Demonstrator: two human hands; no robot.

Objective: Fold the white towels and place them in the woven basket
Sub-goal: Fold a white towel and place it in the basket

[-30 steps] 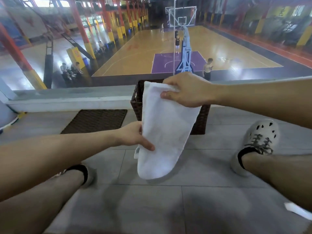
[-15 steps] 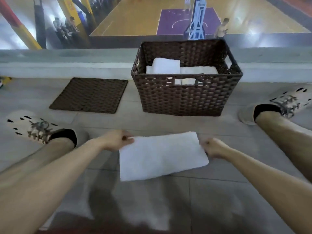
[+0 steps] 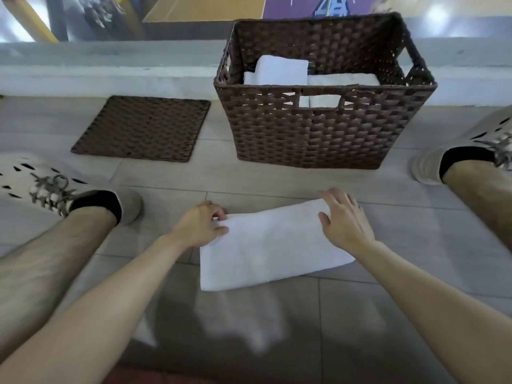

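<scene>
Right hand (image 3: 343,220) moved flat onto towel (image 3: 271,250), fingers spread to pin it; left hand (image 3: 201,224) pinches edge for next fold.

Woven mat (image 3: 141,128) flat on grey tiles (image 3: 277,181) (by a ledge (image 3: 110,76)); court (image 3: 207,8) beyond.

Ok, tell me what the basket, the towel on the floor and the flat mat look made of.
Basket: dark brown woven strips, wicker or synthetic rattan, slight sheen; checkered weave shows. Towel: soft white cloth, matte, fuzzy surface, likely cotton terry. Mat: same-looking dark brown weave, flat.
</scene>
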